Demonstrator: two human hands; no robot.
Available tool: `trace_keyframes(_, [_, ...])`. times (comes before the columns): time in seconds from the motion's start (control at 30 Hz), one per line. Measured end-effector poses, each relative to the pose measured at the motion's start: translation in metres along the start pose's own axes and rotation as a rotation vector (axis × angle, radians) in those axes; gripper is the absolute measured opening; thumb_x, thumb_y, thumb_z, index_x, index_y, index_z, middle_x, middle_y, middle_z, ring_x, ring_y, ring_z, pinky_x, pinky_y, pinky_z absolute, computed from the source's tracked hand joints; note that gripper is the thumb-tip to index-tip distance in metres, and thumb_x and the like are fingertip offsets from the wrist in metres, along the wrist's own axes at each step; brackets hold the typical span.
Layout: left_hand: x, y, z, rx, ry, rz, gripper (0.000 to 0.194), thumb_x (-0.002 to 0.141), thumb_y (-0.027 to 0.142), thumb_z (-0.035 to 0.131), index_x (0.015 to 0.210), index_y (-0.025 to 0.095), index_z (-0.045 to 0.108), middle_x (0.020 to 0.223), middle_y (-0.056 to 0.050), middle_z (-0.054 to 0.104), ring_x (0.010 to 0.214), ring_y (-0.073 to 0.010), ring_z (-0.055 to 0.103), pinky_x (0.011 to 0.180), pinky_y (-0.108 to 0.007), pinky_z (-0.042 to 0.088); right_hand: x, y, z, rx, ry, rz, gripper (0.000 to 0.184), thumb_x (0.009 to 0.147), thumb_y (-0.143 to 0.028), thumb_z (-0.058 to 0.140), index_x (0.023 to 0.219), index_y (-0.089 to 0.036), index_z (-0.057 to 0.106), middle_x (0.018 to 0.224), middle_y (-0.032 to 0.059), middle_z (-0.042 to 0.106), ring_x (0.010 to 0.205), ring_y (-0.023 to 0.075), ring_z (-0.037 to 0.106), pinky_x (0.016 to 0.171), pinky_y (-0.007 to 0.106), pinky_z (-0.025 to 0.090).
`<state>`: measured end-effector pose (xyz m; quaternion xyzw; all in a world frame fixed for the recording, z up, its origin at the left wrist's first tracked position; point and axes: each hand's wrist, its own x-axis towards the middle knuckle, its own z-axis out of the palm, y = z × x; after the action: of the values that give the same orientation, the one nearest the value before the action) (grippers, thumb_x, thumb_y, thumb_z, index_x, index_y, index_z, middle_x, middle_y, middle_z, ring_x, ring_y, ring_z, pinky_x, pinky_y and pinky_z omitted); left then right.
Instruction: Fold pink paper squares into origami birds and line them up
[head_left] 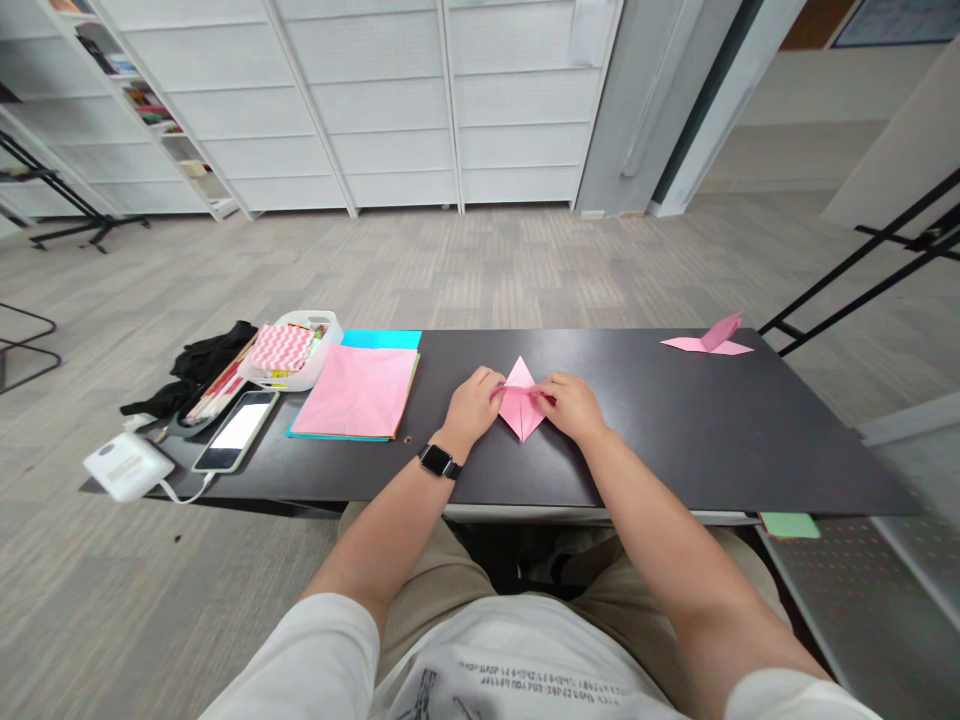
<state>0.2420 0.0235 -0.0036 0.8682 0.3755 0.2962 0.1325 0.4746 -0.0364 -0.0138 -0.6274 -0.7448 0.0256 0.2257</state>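
A pink origami paper (521, 415), folded into a diamond, lies on the dark table between my hands. Its upper point faces away from me, and a flap stands raised across its middle. My left hand (474, 402), with a black watch at the wrist, pinches the left end of that flap. At the other end, my right hand (571, 403) has its fingers closed on the flap's right side. The fingertips partly cover the paper's side corners.
Left of my hands lies a stack of pink paper (360, 392) over blue sheets. Beyond it are a white basket (324, 358), a phone (236, 432) cabled to a white power bank (127, 466), and black cloth (210, 355). A folded pink paper figure (712, 342) sits at the far right.
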Motion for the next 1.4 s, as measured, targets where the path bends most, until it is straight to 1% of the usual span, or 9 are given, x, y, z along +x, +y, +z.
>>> trace_keyframes(0.13, [0.0, -0.002, 0.001, 0.001, -0.042, -0.002, 0.014, 0.1, 0.023, 0.06, 0.111, 0.025, 0.07, 0.118, -0.006, 0.068, 0.108, -0.0218, 0.067, 0.098, -0.035, 0.057, 0.0, 0.0, -0.001, -0.016, -0.008, 0.013, 0.029, 0.105, -0.035, 0.056, 0.111, -0.028, 0.083, 0.101, 0.0069, 0.074, 0.096, 0.0237, 0.064, 0.088, 0.037, 0.045])
trace_keyframes(0.37, [0.001, -0.001, 0.002, -0.017, -0.027, -0.066, 0.032, 0.091, 0.005, 0.055, 0.113, 0.024, 0.069, 0.121, -0.006, 0.069, 0.114, -0.0224, 0.067, 0.1, -0.035, 0.057, 0.001, -0.001, -0.001, 0.006, -0.027, 0.007, 0.03, 0.102, -0.029, 0.057, 0.119, -0.029, 0.081, 0.109, 0.007, 0.075, 0.102, 0.0239, 0.064, 0.091, 0.037, 0.045])
trace_keyframes(0.53, [0.001, 0.003, -0.001, 0.019, -0.009, -0.112, 0.021, 0.095, 0.016, 0.061, 0.113, 0.024, 0.068, 0.113, -0.006, 0.07, 0.108, -0.0225, 0.068, 0.099, -0.035, 0.056, 0.001, -0.003, -0.002, -0.016, -0.036, -0.003, 0.028, 0.104, -0.031, 0.056, 0.114, -0.027, 0.082, 0.103, 0.0072, 0.076, 0.097, 0.0242, 0.064, 0.087, 0.036, 0.044])
trace_keyframes(0.67, [0.001, 0.007, -0.003, 0.095, -0.037, -0.131, 0.015, 0.099, 0.021, 0.059, 0.109, 0.025, 0.069, 0.107, -0.005, 0.072, 0.102, -0.0225, 0.069, 0.093, -0.034, 0.054, 0.002, -0.005, -0.002, -0.026, -0.019, 0.001, 0.025, 0.103, -0.032, 0.057, 0.106, -0.023, 0.081, 0.098, 0.0079, 0.075, 0.093, 0.025, 0.064, 0.083, 0.036, 0.043])
trace_keyframes(0.87, [0.001, 0.008, -0.005, 0.182, -0.04, -0.141, 0.015, 0.098, 0.022, 0.06, 0.109, 0.025, 0.069, 0.103, -0.005, 0.076, 0.098, -0.0245, 0.071, 0.084, -0.035, 0.051, 0.001, -0.009, -0.003, 0.037, 0.066, 0.033, 0.02, 0.094, -0.025, 0.059, 0.106, -0.023, 0.074, 0.094, 0.0062, 0.074, 0.089, 0.025, 0.064, 0.082, 0.035, 0.045])
trace_keyframes(0.93, [0.001, 0.01, -0.005, 0.163, -0.046, -0.112, 0.013, 0.1, 0.028, 0.061, 0.108, 0.025, 0.07, 0.097, -0.004, 0.077, 0.094, -0.0244, 0.072, 0.082, -0.035, 0.05, 0.0, -0.009, -0.004, 0.073, 0.106, 0.055, 0.021, 0.093, -0.022, 0.057, 0.107, -0.024, 0.073, 0.094, 0.0057, 0.075, 0.089, 0.0249, 0.065, 0.082, 0.035, 0.046])
trace_keyframes(1.03, [0.0, 0.013, -0.006, 0.084, -0.072, -0.069, 0.02, 0.103, 0.037, 0.06, 0.114, 0.025, 0.071, 0.089, -0.002, 0.078, 0.085, -0.0224, 0.073, 0.08, -0.033, 0.05, -0.001, -0.005, -0.004, 0.106, 0.154, 0.097, 0.022, 0.094, -0.021, 0.054, 0.106, -0.024, 0.073, 0.097, 0.0063, 0.076, 0.091, 0.0253, 0.066, 0.081, 0.036, 0.047])
trace_keyframes(1.17, [-0.001, 0.014, -0.007, 0.005, -0.098, -0.043, 0.026, 0.104, 0.039, 0.059, 0.122, 0.026, 0.072, 0.086, -0.001, 0.079, 0.082, -0.021, 0.074, 0.08, -0.031, 0.051, -0.001, 0.001, -0.002, 0.153, 0.167, 0.09, 0.022, 0.094, -0.021, 0.055, 0.103, -0.024, 0.075, 0.096, 0.0068, 0.075, 0.09, 0.0247, 0.066, 0.081, 0.036, 0.048])
trace_keyframes(1.4, [-0.002, 0.009, -0.01, -0.123, -0.077, -0.02, 0.03, 0.11, 0.037, 0.046, 0.122, 0.028, 0.072, 0.105, -0.003, 0.081, 0.095, -0.0222, 0.076, 0.086, -0.032, 0.054, 0.0, 0.005, 0.0, 0.273, 0.123, 0.034, 0.021, 0.093, -0.019, 0.057, 0.098, -0.024, 0.077, 0.09, 0.0038, 0.073, 0.085, 0.0213, 0.066, 0.079, 0.034, 0.049])
